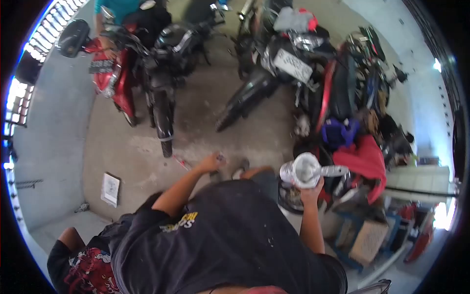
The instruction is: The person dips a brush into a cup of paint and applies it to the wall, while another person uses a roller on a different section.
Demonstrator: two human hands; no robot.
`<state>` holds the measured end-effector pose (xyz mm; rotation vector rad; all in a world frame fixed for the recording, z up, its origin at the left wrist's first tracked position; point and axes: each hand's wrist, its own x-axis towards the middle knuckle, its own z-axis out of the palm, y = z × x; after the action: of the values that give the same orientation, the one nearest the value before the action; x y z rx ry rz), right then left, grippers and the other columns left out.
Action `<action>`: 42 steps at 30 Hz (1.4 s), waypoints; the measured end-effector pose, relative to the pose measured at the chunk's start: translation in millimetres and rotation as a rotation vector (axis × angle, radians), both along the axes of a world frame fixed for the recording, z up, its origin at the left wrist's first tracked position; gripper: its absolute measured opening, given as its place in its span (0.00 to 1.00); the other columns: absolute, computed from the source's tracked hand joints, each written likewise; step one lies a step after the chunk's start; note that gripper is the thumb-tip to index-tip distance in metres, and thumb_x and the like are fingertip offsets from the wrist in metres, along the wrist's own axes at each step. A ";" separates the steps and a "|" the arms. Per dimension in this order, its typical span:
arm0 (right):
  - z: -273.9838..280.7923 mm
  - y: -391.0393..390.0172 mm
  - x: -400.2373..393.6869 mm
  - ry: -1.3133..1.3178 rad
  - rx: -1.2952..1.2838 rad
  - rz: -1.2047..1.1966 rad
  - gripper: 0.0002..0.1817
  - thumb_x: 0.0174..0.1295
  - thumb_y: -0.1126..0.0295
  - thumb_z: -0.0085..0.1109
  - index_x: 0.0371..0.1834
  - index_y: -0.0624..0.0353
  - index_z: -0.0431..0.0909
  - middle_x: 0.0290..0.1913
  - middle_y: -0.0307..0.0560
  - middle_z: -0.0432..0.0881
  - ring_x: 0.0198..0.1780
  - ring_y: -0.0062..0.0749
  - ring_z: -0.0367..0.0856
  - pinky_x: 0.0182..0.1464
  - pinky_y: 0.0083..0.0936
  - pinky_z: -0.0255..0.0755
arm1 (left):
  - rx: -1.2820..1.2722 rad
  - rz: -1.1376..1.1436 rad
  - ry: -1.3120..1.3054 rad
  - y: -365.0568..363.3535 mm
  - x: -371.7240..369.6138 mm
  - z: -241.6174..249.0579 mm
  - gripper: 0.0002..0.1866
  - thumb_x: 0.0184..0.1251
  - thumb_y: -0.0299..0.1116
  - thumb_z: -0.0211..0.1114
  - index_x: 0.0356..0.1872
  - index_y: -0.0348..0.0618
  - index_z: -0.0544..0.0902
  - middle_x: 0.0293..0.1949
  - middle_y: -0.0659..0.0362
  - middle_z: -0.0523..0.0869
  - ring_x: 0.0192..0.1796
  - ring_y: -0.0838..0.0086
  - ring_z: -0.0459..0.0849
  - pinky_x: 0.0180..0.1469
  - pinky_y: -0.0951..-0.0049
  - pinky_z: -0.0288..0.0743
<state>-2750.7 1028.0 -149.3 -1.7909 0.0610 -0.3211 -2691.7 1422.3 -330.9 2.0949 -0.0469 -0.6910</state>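
Observation:
My right hand point(311, 192) grips a white can point(306, 170) from below, at the right of the view. The can tilts toward me, and its inside looks whitish. Across its rim lies a tool with a flat, pale handle point(335, 171) that points right; its working end is hard to make out. My left hand point(211, 162) is held out over the floor with the fingers curled in. Something small and dark point(221, 158) shows at its fingertips, too blurred to name. Left of that hand, a thin red-and-white item point(181, 162) lies on the floor.
Parked ahead are a red motorbike point(105, 81), a black motorbike point(164, 105) and another with a white number plate point(292, 65). A red cloth point(364, 161) hangs at right above a blue frame point(345, 235). Two people are at left, one in teal point(125, 10). A white booklet point(110, 189) lies on the floor.

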 end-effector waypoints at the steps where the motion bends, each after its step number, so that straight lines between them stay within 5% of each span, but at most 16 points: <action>1: 15.2 -4.1 -11.4 0.038 -0.077 -0.010 0.41 0.45 0.67 0.81 0.64 0.63 0.70 0.59 0.49 0.79 0.60 0.35 0.79 0.61 0.34 0.75 | -0.031 -0.031 0.032 -12.7 -12.0 -16.0 0.30 0.61 0.55 0.72 0.52 0.39 0.81 0.45 0.47 0.89 0.51 0.55 0.88 0.55 0.59 0.78; 3: 23.8 -17.9 -29.0 -0.059 -0.428 0.019 0.41 0.42 0.71 0.83 0.62 0.63 0.72 0.56 0.47 0.81 0.57 0.34 0.81 0.59 0.33 0.77 | -0.065 -0.126 0.114 -35.5 -12.9 -35.7 0.33 0.58 0.55 0.73 0.54 0.37 0.81 0.45 0.46 0.89 0.51 0.55 0.87 0.56 0.59 0.77; 6: 78.3 6.8 -58.5 0.017 -0.166 -0.110 0.41 0.38 0.75 0.84 0.60 0.65 0.74 0.54 0.47 0.82 0.52 0.34 0.83 0.56 0.33 0.78 | -0.061 -0.366 0.093 -79.5 -9.3 -17.9 0.36 0.58 0.54 0.71 0.61 0.38 0.79 0.47 0.43 0.88 0.52 0.53 0.87 0.57 0.57 0.77; 7: 73.3 -6.1 -74.0 -0.049 -0.646 -0.091 0.41 0.36 0.75 0.84 0.59 0.66 0.75 0.54 0.47 0.82 0.54 0.34 0.82 0.57 0.34 0.78 | -0.068 -0.386 0.071 -94.8 -2.4 -20.8 0.36 0.58 0.54 0.71 0.61 0.38 0.79 0.47 0.43 0.88 0.52 0.53 0.87 0.57 0.57 0.77; 10: 81.7 -16.5 -104.5 -0.132 -0.874 -0.160 0.49 0.35 0.74 0.86 0.64 0.68 0.67 0.58 0.53 0.79 0.58 0.39 0.80 0.61 0.37 0.75 | -0.073 -0.509 -0.141 -132.0 5.8 -15.9 0.39 0.60 0.53 0.70 0.68 0.39 0.74 0.49 0.42 0.88 0.52 0.50 0.86 0.58 0.55 0.76; 11: 78.6 -7.5 -117.6 -0.039 -0.323 -0.310 0.55 0.35 0.73 0.87 0.68 0.68 0.60 0.63 0.57 0.74 0.61 0.43 0.77 0.63 0.39 0.74 | -0.077 -0.530 -0.141 -141.6 13.1 -6.9 0.40 0.60 0.52 0.69 0.70 0.40 0.71 0.50 0.41 0.87 0.53 0.49 0.85 0.58 0.55 0.76; 14: 66.8 -35.0 -149.4 -0.272 -1.099 -0.205 0.59 0.34 0.72 0.87 0.71 0.67 0.55 0.66 0.58 0.70 0.65 0.46 0.74 0.66 0.42 0.71 | -0.115 -0.564 -0.151 -154.2 26.0 27.6 0.42 0.59 0.51 0.69 0.74 0.42 0.67 0.50 0.40 0.87 0.53 0.46 0.85 0.59 0.54 0.76; 17: 50.8 -7.2 -159.2 -0.186 -0.106 -0.512 0.59 0.35 0.70 0.87 0.72 0.65 0.56 0.68 0.58 0.69 0.65 0.47 0.74 0.67 0.44 0.70 | -0.123 -0.551 -0.209 -161.0 27.3 17.4 0.44 0.58 0.52 0.69 0.75 0.45 0.66 0.49 0.40 0.87 0.54 0.44 0.84 0.59 0.54 0.75; 19: 19.7 -41.2 -183.2 -0.097 -0.410 -0.530 0.58 0.34 0.67 0.88 0.72 0.64 0.59 0.67 0.58 0.70 0.66 0.48 0.73 0.68 0.46 0.69 | -0.157 -0.561 -0.070 -165.8 31.1 0.6 0.46 0.56 0.53 0.70 0.75 0.46 0.66 0.55 0.40 0.85 0.58 0.45 0.82 0.62 0.54 0.74; 25: 8.6 -27.1 -164.5 -0.192 -0.017 -0.429 0.55 0.40 0.71 0.84 0.72 0.66 0.58 0.67 0.63 0.70 0.67 0.52 0.73 0.66 0.49 0.71 | -0.103 -0.586 -0.139 -153.3 33.4 34.2 0.47 0.57 0.45 0.71 0.77 0.46 0.61 0.67 0.36 0.74 0.68 0.45 0.74 0.71 0.54 0.67; 29: -44.2 -72.0 -179.1 -0.237 -0.272 -0.353 0.56 0.41 0.70 0.84 0.72 0.66 0.56 0.68 0.64 0.69 0.67 0.52 0.72 0.67 0.48 0.70 | -0.077 -0.571 -0.102 -162.0 28.0 33.9 0.45 0.58 0.47 0.70 0.77 0.46 0.63 0.66 0.36 0.75 0.66 0.45 0.75 0.69 0.54 0.69; 34: -44.6 -62.9 -166.3 -0.358 -0.261 -0.238 0.52 0.43 0.70 0.82 0.70 0.72 0.58 0.65 0.58 0.71 0.64 0.47 0.73 0.69 0.42 0.65 | -0.013 -0.550 -0.288 -131.0 -5.9 -47.0 0.39 0.60 0.52 0.68 0.71 0.46 0.72 0.55 0.39 0.84 0.58 0.44 0.81 0.63 0.52 0.72; 37: -5.0 -25.2 -156.3 -0.214 -0.176 -0.217 0.57 0.38 0.67 0.86 0.72 0.62 0.57 0.70 0.61 0.68 0.68 0.53 0.72 0.68 0.48 0.69 | 0.031 -0.485 -0.180 -53.7 -50.4 -136.1 0.33 0.62 0.56 0.66 0.63 0.44 0.80 0.58 0.43 0.83 0.62 0.48 0.80 0.66 0.52 0.71; 38: -2.2 -15.5 -150.5 -0.224 -0.061 -0.224 0.58 0.36 0.68 0.86 0.73 0.61 0.57 0.69 0.60 0.68 0.68 0.51 0.71 0.69 0.48 0.68 | 0.232 -0.445 0.038 -22.1 -69.6 -106.9 0.32 0.65 0.56 0.64 0.63 0.44 0.80 0.59 0.43 0.83 0.62 0.48 0.80 0.66 0.52 0.71; 40: 11.6 -8.4 -142.7 -0.055 0.032 -0.208 0.60 0.32 0.72 0.87 0.73 0.60 0.57 0.69 0.57 0.68 0.68 0.49 0.71 0.69 0.48 0.68 | 0.316 -0.373 0.046 33.6 -115.2 -204.9 0.25 0.67 0.51 0.63 0.55 0.42 0.85 0.49 0.40 0.86 0.57 0.46 0.82 0.61 0.51 0.73; 42: 8.1 -12.1 -131.6 -0.025 0.075 -0.193 0.61 0.29 0.76 0.87 0.72 0.60 0.57 0.68 0.55 0.69 0.68 0.48 0.71 0.69 0.47 0.69 | 0.444 -0.299 0.205 86.5 -161.9 -183.6 0.25 0.65 0.52 0.65 0.54 0.44 0.86 0.47 0.43 0.88 0.53 0.48 0.84 0.58 0.53 0.76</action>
<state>-2882.3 1015.9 -141.2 -1.7092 0.2266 -0.4730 -2853.6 1508.8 -514.5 2.4518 -0.1008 -1.1818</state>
